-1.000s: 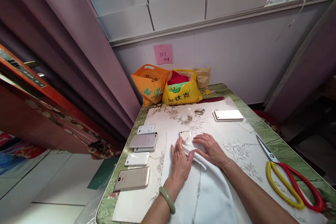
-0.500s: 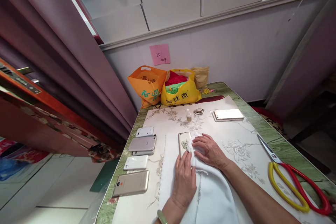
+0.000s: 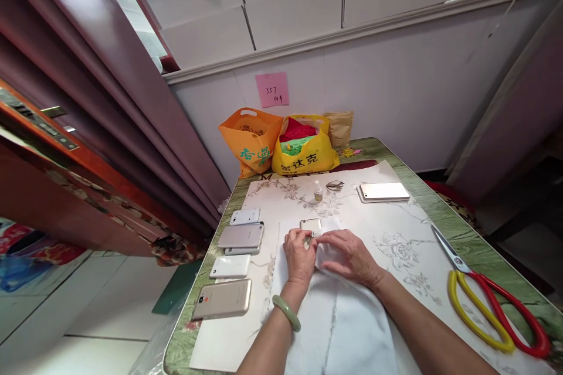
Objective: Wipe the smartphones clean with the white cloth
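A gold phone (image 3: 310, 225) lies on a white cloth (image 3: 347, 328) in the middle of the table, mostly hidden under my hands. My left hand (image 3: 298, 255), with a green bangle on its wrist, rests on the phone's near end with curled fingers. My right hand (image 3: 347, 256) lies beside it, fingers bent and pressing a fold of the white cloth onto the phone. The two hands touch each other above the phone.
Several phones (image 3: 240, 236) lie in a row along the table's left edge, and one gold phone (image 3: 383, 191) at the back right. Large red and yellow scissors (image 3: 488, 302) lie on the right. A small bottle (image 3: 317, 190), an orange bag (image 3: 251, 139) and a yellow bag (image 3: 303, 152) stand behind.
My left hand slid forward along the phone and covers most of it. My right hand folded the cloth over the phone's near part.
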A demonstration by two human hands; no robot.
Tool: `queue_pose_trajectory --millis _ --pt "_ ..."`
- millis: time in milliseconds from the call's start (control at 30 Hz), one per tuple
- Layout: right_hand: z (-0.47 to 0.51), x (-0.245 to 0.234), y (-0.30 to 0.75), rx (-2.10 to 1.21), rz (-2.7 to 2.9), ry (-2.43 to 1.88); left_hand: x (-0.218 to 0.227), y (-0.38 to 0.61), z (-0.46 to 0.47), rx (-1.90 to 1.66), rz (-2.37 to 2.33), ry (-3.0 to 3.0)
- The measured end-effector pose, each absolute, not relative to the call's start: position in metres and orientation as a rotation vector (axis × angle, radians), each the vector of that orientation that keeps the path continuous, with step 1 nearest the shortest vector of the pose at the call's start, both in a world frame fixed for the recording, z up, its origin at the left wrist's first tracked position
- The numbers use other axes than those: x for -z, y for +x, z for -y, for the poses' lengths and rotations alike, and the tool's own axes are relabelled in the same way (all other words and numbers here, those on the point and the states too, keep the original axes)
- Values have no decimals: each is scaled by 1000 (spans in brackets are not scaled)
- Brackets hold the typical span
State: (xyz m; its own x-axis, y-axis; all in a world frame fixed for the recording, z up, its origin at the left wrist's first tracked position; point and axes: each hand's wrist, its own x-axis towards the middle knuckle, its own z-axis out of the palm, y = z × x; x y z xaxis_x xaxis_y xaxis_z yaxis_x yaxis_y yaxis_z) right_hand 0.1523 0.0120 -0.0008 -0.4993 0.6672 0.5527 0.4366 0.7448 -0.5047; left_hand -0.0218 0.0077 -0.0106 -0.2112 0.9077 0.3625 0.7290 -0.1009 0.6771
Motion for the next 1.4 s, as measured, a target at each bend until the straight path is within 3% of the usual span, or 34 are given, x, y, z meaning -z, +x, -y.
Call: queue_pose_trajectory --millis 167,333,500,667,933,1200,1400 --pt "-13 11 145 -390 2203 -930 17 -28 -7 -1235 -1869 1812" --pt "-21 13 165 -448 1771 -1125 0 -47 -8 -1232 -1556 1951" --pt "-30 15 175 -161 1457 -1394 -4 -58 -7 -998 -1203 2281" --pt "-29 16 172 76 1588 -1389 12 -46 6 -1052 -1470 2315" --pt "-2 6 151 -272 2286 -971 10 -35 15 -1108 -1653 2215" --pt "34 4 155 -283 2435 -1131 9 -41 10 -1143 -1589 2057" --pt "16 12 138 -58 2398 -1362 8 -43 12 -1118 -1611 2102"
